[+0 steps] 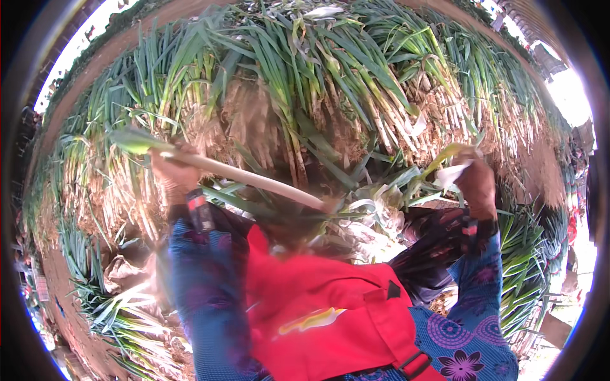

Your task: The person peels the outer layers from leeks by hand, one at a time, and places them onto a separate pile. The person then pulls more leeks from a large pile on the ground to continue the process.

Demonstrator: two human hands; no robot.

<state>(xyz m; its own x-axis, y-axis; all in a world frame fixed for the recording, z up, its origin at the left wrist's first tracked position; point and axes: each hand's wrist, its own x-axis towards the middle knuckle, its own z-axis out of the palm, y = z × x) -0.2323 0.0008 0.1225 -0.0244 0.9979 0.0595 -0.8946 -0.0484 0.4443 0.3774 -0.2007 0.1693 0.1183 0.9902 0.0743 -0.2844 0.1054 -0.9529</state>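
Note:
My left hand point(176, 174) grips a long leek point(252, 180) near its green end; the pale stalk slants down to the right, with its root end in front of my lap. On the right, my right hand point(476, 183) is closed on a strip of leek leaf point(448, 164), partly yellow-green and partly white. The two hands are well apart. Beneath and between them lie loose peeled leaves point(376, 209). Motion blurs the left hand and the leek.
Bundles of leeks point(295, 71) stand in a wide curved row ahead, roots towards me. More leeks lie at the lower left point(133, 324) and on the right point(524, 271). A red apron point(329, 295) covers my lap, with a yellowish leaf scrap point(312, 321) on it.

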